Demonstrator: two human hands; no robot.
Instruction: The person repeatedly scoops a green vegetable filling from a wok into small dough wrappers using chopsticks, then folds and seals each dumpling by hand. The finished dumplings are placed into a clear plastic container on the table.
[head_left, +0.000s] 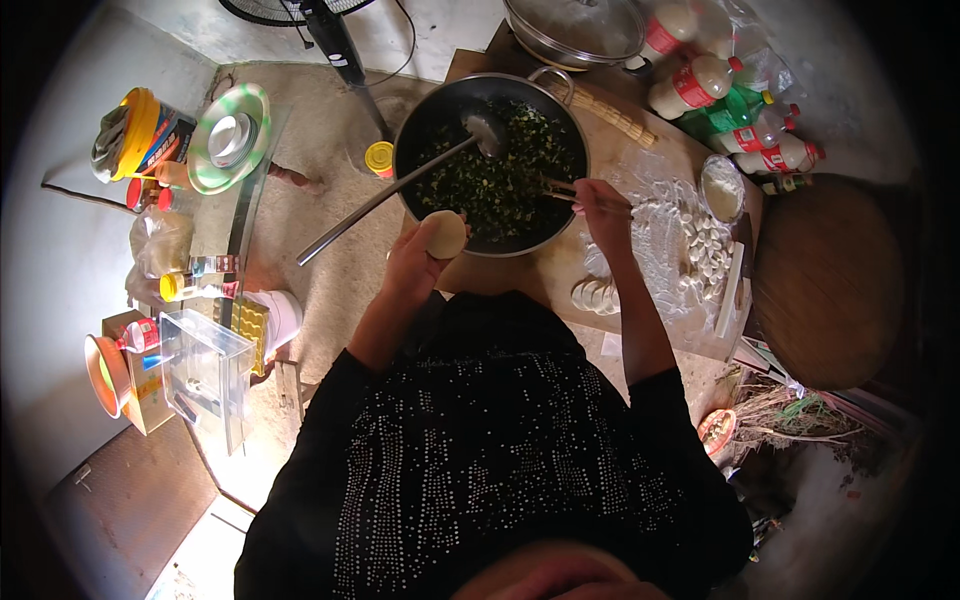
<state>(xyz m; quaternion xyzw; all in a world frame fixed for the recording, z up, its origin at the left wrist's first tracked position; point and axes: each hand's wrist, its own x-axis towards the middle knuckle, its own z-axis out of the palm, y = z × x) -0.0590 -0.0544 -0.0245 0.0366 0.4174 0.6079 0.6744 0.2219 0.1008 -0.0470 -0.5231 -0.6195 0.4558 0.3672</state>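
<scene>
My left hand (413, 268) holds a round dough wrapper (445, 235) near the front rim of a large dark wok (400, 161). Chopped green filling (480, 196) with yellowish bits covers much of the wok's bottom. My right hand (600, 206) grips a pair of wooden chopsticks (559, 187), their tips in the filling at the right side. A long-handled metal ladle (390, 193) lies across the wok, its bowl on the filling and its handle sticking out to the left. Right of the wok, beside my right forearm, overlapping dough wrappers (595, 296) sit on the floured board (652, 247).
Many small dough pieces (709, 251) and a bowl of white flour (722, 189) occupy the board's right side. Filled plastic bottles (694, 86) and a lidded pan (576, 30) stand behind. Left are a glass-topped table (255, 172), a clear plastic box (206, 367) and a fan (330, 41).
</scene>
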